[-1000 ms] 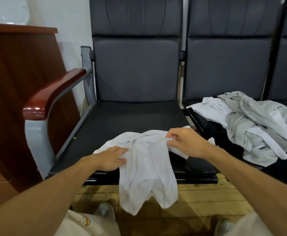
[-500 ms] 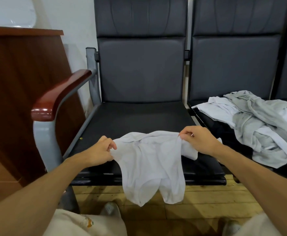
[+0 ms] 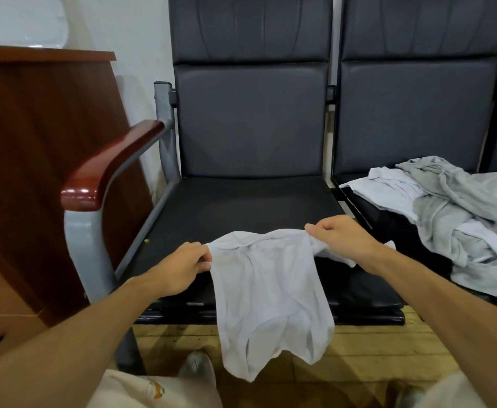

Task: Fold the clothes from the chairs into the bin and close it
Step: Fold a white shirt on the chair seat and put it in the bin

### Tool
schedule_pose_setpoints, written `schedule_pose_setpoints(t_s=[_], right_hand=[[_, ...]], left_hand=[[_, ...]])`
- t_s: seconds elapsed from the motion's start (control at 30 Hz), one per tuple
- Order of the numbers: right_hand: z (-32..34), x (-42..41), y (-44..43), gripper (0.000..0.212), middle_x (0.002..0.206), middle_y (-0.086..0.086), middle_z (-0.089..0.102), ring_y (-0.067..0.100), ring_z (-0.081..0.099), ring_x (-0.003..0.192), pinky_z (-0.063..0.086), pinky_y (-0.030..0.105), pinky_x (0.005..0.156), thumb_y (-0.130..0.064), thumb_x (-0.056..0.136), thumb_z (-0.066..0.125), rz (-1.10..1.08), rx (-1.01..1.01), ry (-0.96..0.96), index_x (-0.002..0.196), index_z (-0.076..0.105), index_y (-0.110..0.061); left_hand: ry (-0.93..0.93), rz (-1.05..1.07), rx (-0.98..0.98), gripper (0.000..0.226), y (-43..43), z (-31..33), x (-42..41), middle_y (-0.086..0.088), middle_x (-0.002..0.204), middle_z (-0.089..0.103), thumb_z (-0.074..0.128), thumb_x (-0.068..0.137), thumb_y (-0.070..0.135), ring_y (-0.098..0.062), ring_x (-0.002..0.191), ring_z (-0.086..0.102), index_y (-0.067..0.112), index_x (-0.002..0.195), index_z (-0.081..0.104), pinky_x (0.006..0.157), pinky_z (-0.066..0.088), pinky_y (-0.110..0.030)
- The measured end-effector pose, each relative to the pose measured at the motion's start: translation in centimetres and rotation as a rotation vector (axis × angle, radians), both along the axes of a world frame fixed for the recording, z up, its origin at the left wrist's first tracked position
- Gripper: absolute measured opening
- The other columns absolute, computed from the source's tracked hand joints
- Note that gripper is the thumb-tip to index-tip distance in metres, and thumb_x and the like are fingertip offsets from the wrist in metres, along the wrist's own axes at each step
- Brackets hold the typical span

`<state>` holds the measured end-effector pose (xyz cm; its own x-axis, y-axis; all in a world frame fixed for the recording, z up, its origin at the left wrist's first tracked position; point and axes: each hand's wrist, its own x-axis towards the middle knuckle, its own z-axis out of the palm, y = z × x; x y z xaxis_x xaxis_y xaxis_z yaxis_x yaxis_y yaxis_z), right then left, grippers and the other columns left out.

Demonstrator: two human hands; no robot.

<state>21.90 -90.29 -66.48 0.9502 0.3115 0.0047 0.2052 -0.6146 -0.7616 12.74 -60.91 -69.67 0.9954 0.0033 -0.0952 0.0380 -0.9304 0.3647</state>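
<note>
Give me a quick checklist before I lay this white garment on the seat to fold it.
1. Left hand pinches one top corner of the white garment: ok.
2. Right hand pinches the other top corner: ok.
3. Garment smooth: not ok, creased, lower part hanging past the chair seat front edge.
4. Pile of clothes apart, on the next seat: ok.
5. Bin within reach: cannot tell, not in view.

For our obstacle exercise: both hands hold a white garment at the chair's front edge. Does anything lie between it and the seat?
Nothing visible does. The clothes pile lies aside on the next chair, off the seat behind the white garment. No bin is in view.
</note>
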Motion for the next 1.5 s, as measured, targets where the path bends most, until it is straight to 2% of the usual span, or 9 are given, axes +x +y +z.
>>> schedule_pose_setpoints(t_s=[0.17,0.23,0.43,0.67,0.87,1.0,1.17,1.4,1.5], right_hand=[[0.5,-0.2,0.4,0.024,0.093,-0.005,0.067,0.015,0.061,0.095,0.050,0.029,0.082,-0.026,0.095,0.059,-0.135,0.315,0.049,0.078,0.072,-0.015],[0.5,-0.1,0.4,0.020,0.099,-0.009,0.066,0.016,0.059,0.103,0.050,0.035,0.093,-0.020,0.095,0.058,-0.197,0.398,0.048,0.083,0.074,-0.019],[0.4,0.4,-0.7,0.025,0.116,0.005,0.064,0.023,0.058,0.112,0.051,0.035,0.091,-0.005,0.093,0.055,-0.257,0.573,0.143,0.089,0.071,-0.024],[0.6,0.5,-2.4,0.032,0.113,0.002,0.064,0.022,0.054,0.112,0.047,0.038,0.097,0.003,0.087,0.054,-0.271,0.299,0.022,0.094,0.071,-0.022],[0.6,-0.5,-3.8,0.021,0.104,0.004,0.068,0.019,0.057,0.098,0.040,0.024,0.073,-0.007,0.094,0.052,-0.201,-0.035,-0.147,0.090,0.069,-0.019],[0.9,-2.4,-3.8,0.021,0.105,0.005,0.064,0.021,0.056,0.096,0.037,0.017,0.063,-0.008,0.098,0.043,-0.140,-0.092,-0.180,0.098,0.062,-0.017],[3.4,-4.9,-2.4,0.021,0.100,-0.002,0.066,0.016,0.059,0.098,0.045,0.024,0.077,-0.008,0.092,0.047,-0.113,0.231,-0.147,0.089,0.064,-0.019],[14.0,-7.5,0.2,0.022,0.098,0.000,0.067,0.018,0.060,0.093,0.047,0.028,0.070,-0.004,0.088,0.052,-0.175,0.589,-0.251,0.089,0.071,-0.016],[18.9,-9.0,0.1,0.024,0.087,-0.002,0.068,0.017,0.061,0.085,0.052,0.032,0.073,-0.001,0.083,0.053,-0.220,0.770,-0.283,0.080,0.072,-0.015]], left_hand=[[-0.106,0.097,-0.174,0.014,-0.8,0.8,-0.3,0.002,0.087,0.055,0.040,0.103,0.019,-0.010,0.075,0.051,0.025,0.092,0.046,0.062,0.037,-0.021],[-0.131,0.117,-0.161,0.010,-1.2,1.1,-0.3,-0.001,0.090,0.058,0.038,0.104,0.021,-0.011,0.077,0.054,0.023,0.098,0.046,0.062,0.038,-0.021],[-0.167,0.151,-0.103,0.011,-1.1,1.9,-0.5,-0.003,0.102,0.061,0.040,0.103,0.022,-0.016,0.090,0.058,0.024,0.106,0.051,0.074,0.044,-0.025],[-0.152,0.208,-0.029,0.015,0.0,2.1,-0.5,-0.007,0.103,0.059,0.035,0.105,0.021,-0.018,0.090,0.057,0.020,0.111,0.048,0.081,0.048,-0.034],[-0.053,0.066,0.183,0.019,0.2,2.6,-1.5,-0.003,0.117,0.056,0.052,0.098,0.015,-0.015,0.105,0.053,0.018,0.116,0.057,0.090,0.041,-0.024],[-0.249,0.132,-0.085,0.013,-1.1,3.5,-2.9,-0.001,0.102,0.061,0.047,0.100,0.017,-0.016,0.095,0.056,0.021,0.104,0.059,0.080,0.040,-0.025],[-0.361,0.258,-0.409,0.023,-4.6,6.9,-4.0,0.001,0.105,0.060,0.039,0.103,0.023,-0.012,0.095,0.055,0.017,0.112,0.060,0.079,0.038,-0.025],[-0.514,0.198,-0.462,0.032,-8.0,17.2,-3.9,-0.013,0.098,0.061,0.040,0.101,0.023,-0.014,0.081,0.050,0.001,0.103,0.063,0.065,0.036,-0.021],[-0.594,0.126,-0.430,0.029,-9.0,21.9,-4.9,0.001,0.090,0.061,0.040,0.101,0.022,-0.009,0.080,0.052,0.005,0.097,0.064,0.067,0.037,-0.016]])
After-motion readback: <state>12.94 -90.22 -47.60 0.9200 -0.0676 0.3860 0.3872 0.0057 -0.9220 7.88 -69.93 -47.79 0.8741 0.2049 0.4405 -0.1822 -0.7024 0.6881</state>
